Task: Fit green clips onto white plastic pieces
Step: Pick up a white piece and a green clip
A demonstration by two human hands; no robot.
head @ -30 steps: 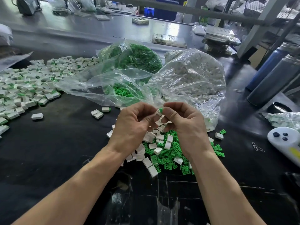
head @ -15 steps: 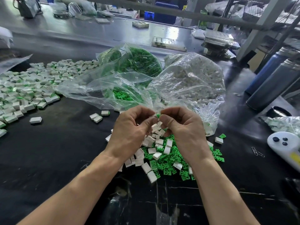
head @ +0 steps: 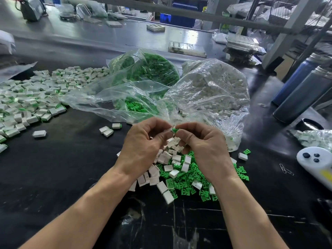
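Head view looks down on a black table (head: pixel 53 177) where two bare hands meet just above centre. Left hand (head: pixel 143 150) has its fingers curled and pinches a white plastic piece (head: pixel 168 129), mostly hidden by the fingertips. Right hand (head: pixel 203 148) is curled too, pinching a green clip (head: pixel 174 130) at the white piece's end, the two parts touching between the thumbs. Directly under the hands, toward 6 o'clock, lies a loose pile of white pieces (head: pixel 167 159) mixed with green clips (head: pixel 188 184). At 12 o'clock sits a clear bag of green clips (head: pixel 152 69); at 1 o'clock, touching it, a clear bag of white pieces (head: pixel 215 87). At 9 to 10 o'clock spreads a heap of assembled pieces (head: pixel 36 97). At 3 o'clock rest a white controller (head: pixel 316 162) and two dark bottles (head: pixel 301 94).
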